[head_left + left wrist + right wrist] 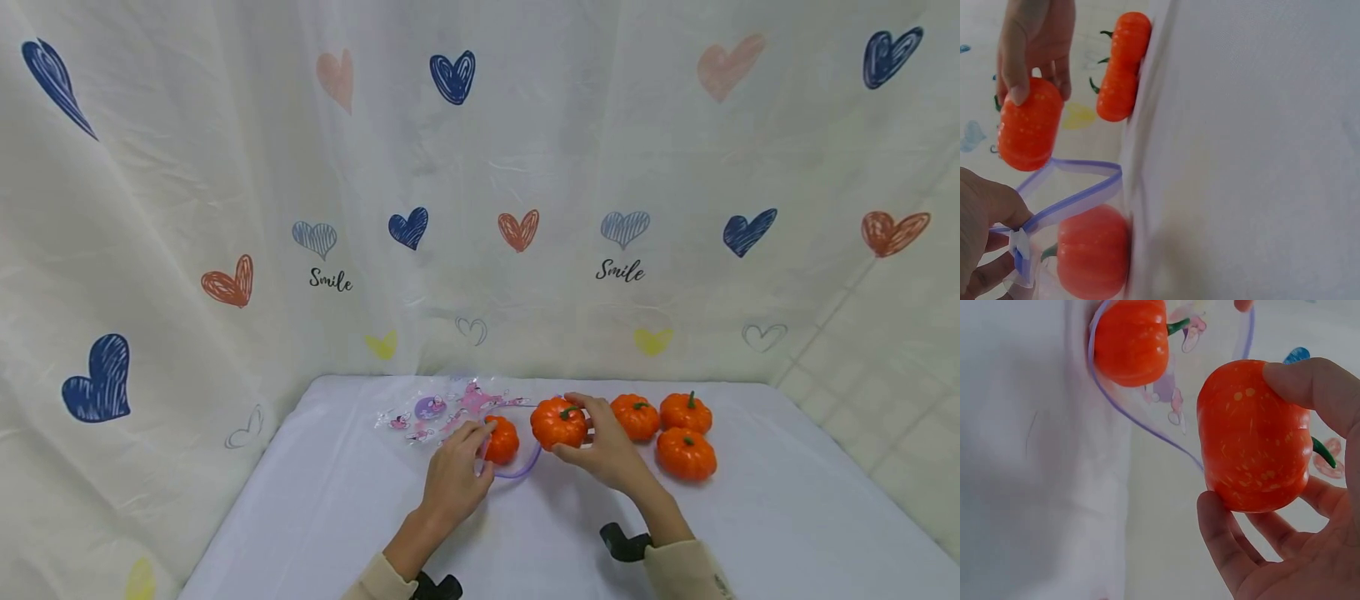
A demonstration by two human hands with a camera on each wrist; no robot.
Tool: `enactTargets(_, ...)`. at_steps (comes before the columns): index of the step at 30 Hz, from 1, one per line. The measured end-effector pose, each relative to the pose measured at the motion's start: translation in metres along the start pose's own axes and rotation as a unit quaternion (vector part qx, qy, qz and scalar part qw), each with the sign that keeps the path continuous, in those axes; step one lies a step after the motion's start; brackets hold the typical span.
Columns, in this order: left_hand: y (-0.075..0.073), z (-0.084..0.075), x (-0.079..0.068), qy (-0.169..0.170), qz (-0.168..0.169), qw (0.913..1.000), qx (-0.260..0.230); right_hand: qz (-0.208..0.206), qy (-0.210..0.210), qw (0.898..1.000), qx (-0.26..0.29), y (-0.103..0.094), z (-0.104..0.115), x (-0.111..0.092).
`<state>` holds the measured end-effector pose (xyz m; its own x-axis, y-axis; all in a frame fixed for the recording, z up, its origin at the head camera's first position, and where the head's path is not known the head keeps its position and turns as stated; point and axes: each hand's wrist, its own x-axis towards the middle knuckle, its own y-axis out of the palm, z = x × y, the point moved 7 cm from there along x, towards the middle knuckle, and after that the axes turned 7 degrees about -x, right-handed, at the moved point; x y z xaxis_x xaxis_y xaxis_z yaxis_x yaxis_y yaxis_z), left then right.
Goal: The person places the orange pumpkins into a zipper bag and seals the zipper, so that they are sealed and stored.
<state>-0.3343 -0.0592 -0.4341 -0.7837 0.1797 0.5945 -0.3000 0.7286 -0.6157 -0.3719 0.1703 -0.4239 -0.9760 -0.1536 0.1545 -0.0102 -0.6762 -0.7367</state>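
Note:
A clear zip bag [420, 421] with pink and purple printed figures lies on the table, its purple-edged mouth spread wide. My left hand [457, 473] pinches the bag's rim near a white slider [1020, 245]. Inside the bag sits one small orange pumpkin [1092, 250] with a green stem. Just outside the mouth, to its right, my right hand [603, 446] grips another orange pumpkin [1254, 437] between thumb and fingers, held above the table. Part of the left hand is cut off in the left wrist view.
Several more orange pumpkins [686, 454] stand in a cluster on the white-covered table [780, 517], to the right of my right hand. Behind the table hangs a pale curtain [555, 150] printed with hearts and lettering.

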Motion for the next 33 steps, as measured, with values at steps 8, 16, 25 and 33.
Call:
enactTargets(8, -0.001, -0.001, 0.0, -0.001, -0.002, 1.0, 0.0, 0.011, 0.003, 1.0, 0.004, 0.015, 0.006, 0.0)
enactTargets(16, 0.0, -0.001, 0.0, -0.003, 0.0, 1.0, -0.004, 0.014, 0.0, 1.0, 0.003, 0.03, 0.006, 0.001)
enactTargets(25, 0.0, -0.002, 0.0, -0.002, 0.002, 1.0, -0.002, 0.022, -0.001, 1.0, 0.006, 0.041, 0.007, 0.001)
enactTargets(33, 0.0, -0.002, 0.0, 0.001, 0.003, 1.0, -0.007, 0.032, -0.009, 0.999, -0.007, 0.046, 0.008, -0.002)
